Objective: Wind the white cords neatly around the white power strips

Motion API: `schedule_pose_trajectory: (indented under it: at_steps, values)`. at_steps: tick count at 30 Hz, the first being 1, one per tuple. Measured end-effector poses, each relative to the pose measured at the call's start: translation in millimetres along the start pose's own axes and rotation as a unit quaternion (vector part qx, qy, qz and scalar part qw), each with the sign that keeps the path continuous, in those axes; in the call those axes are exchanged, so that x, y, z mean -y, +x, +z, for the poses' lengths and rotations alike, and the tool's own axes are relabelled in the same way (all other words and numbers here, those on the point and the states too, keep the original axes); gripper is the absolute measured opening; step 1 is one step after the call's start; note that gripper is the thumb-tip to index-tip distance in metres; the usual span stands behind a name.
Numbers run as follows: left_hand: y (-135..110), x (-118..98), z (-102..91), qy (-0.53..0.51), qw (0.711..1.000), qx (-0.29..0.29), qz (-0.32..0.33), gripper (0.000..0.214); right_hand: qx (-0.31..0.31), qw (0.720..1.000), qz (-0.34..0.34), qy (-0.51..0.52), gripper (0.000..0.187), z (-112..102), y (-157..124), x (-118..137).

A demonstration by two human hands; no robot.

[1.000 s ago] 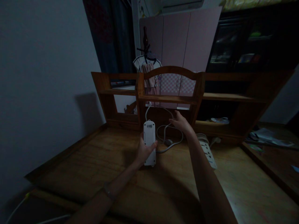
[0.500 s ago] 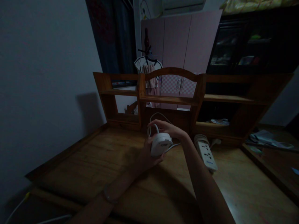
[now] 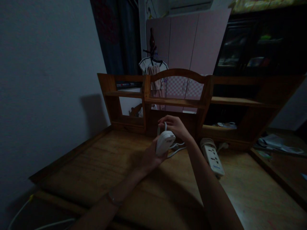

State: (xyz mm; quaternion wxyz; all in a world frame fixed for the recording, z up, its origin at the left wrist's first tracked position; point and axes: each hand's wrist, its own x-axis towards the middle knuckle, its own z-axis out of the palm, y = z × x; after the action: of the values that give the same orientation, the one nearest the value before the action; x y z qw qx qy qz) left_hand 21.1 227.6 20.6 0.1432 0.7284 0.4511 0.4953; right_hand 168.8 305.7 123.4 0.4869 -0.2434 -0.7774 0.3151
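Note:
My left hand (image 3: 153, 155) is wrapped round a white power strip (image 3: 165, 143), held tilted above the desk. Its sockets cannot be made out from this side. At its far end my right hand (image 3: 174, 125) pinches the white cord (image 3: 165, 126), which bends over the top of the strip. More of the cord lies in loose loops on the desk behind and to the right of the strip. To the right of my right forearm, a second power strip (image 3: 212, 158) lies on the wooden desk (image 3: 100, 163) with its cord coiled at the far end.
A wooden shelf unit (image 3: 177, 102) stands along the back of the desk. A white plug (image 3: 224, 146) lies beside the second strip. On the left is a wall (image 3: 55, 80). Papers (image 3: 275, 142) lie beyond the desk's right edge. A thin white cable (image 3: 18, 210) hangs at lower left.
My right hand has moved slightly right and up with the cord. The power strip in my left hand has turned and shifted a little, and the cord loops behind it lie differently.

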Motion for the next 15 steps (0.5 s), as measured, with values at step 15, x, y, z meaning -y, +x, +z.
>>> schedule_pose_trajectory:
  at_steps: [15]
  values:
    - [-1,-2,-1.2,0.073,0.985,-0.143,-0.070,0.071,-0.065,0.964,-0.122,-0.227,0.006,-3,-4,45]
